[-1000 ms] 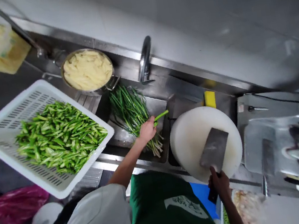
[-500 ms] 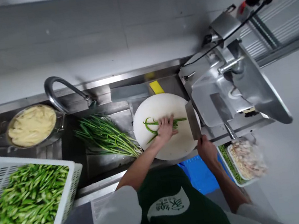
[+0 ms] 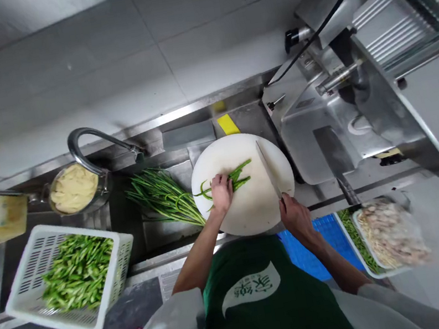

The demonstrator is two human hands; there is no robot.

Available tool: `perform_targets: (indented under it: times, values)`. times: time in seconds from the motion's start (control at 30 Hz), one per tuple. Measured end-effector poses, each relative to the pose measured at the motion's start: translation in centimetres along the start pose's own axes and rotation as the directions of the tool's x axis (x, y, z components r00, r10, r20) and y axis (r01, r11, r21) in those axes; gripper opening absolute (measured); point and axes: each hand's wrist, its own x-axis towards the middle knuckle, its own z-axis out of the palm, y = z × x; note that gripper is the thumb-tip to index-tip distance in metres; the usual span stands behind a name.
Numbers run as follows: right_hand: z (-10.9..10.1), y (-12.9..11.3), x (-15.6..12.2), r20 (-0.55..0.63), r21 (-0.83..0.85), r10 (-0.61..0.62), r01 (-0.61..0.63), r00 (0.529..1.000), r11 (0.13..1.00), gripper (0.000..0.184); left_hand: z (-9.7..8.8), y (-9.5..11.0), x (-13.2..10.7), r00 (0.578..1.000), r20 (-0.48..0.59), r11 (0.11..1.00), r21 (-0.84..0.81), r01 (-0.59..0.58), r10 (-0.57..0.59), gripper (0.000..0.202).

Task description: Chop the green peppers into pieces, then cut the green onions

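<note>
A round white cutting board [image 3: 253, 212] lies on the steel counter in front of me. My left hand [image 3: 221, 192] is curled down over a small bunch of green stalks [image 3: 240, 175] on the board, holding them in place. My right hand [image 3: 295, 218] grips the handle of a cleaver [image 3: 267, 169], whose blade stands on edge on the board just right of the stalk tips. A larger pile of long green stalks [image 3: 161, 196] lies in the sink to the left of the board.
A white slotted basket [image 3: 29, 263] of cut green pieces sits at the left. A pan of pale strips [image 3: 74, 187] stands by the curved tap [image 3: 90, 144]. A metal slicing machine [image 3: 345, 110] fills the right side. A tray of pale food [image 3: 391, 237] and a blue crate [image 3: 313, 250] lie below the board.
My left hand carried stalks from the sink pile onto the board and bunched them. The cleaver went from lying flat to standing on edge beside the stalks. The view swung right.
</note>
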Motion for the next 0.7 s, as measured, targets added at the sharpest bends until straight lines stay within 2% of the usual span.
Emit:
perform_targets:
  times: [0.1, 0.17, 0.27, 0.37, 0.47, 0.53, 0.6, 0.63, 0.67, 0.7]
  values:
    - [0.2, 0.2, 0.4, 0.030, -0.009, -0.050, 0.050, 0.998, 0.999, 0.040, -0.9, 0.6, 0.9, 0.983, -0.183, 0.991, -0.136, -0.002, -0.023, 0.012]
    - [0.3, 0.1, 0.6, 0.056, -0.020, -0.088, 0.089, 0.995, 0.996, 0.041, -1.7, 0.6, 1.9, 0.975, -0.219, 0.989, -0.148, -0.003, -0.030, 0.015]
    - [0.4, 0.2, 0.7, 0.092, -0.025, -0.171, 0.174, 0.981, 0.984, 0.042, -2.3, -0.1, 3.6, 0.993, -0.086, 0.997, -0.023, 0.074, -0.076, 0.022]
    - [0.2, 1.0, 1.0, 0.093, -0.001, -0.239, 0.240, 0.967, 0.971, 0.041, -1.4, -0.5, 3.5, 0.993, 0.064, 0.990, 0.101, 0.095, -0.102, 0.041]
    - [-0.1, 2.7, 1.4, 0.045, 0.011, -0.215, 0.215, 0.975, 0.977, 0.040, 0.4, -0.1, 0.5, 0.988, 0.158, 0.967, 0.252, -0.042, 0.002, 0.077]
    - [-0.3, 4.0, 2.0, 0.009, 0.023, -0.183, 0.182, 0.983, 0.983, 0.040, 1.5, 0.3, -1.8, 0.965, 0.243, 0.925, 0.335, -0.181, 0.101, 0.079]
    - [-0.4, 5.2, 2.6, -0.030, 0.048, -0.164, 0.165, 0.986, 0.985, 0.040, 2.0, 0.4, -2.8, 0.908, 0.352, 0.887, 0.308, -0.343, 0.229, 0.069]
    - [-0.5, 5.7, 2.8, -0.050, 0.062, -0.162, 0.164, 0.986, 0.984, 0.040, 2.0, 0.2, -2.5, 0.856, 0.413, 0.864, 0.251, -0.437, 0.312, 0.066]
    - [-0.5, 6.1, 3.0, -0.068, 0.072, -0.162, 0.166, 0.984, 0.983, 0.039, 1.9, 0.0, -1.7, 0.782, 0.471, 0.831, 0.165, -0.532, 0.408, 0.064]
    - [-0.5, 6.4, 3.2, -0.083, 0.078, -0.163, 0.169, 0.983, 0.982, 0.039, 1.6, -0.3, -0.4, 0.691, 0.518, 0.785, 0.059, -0.616, 0.504, 0.062]
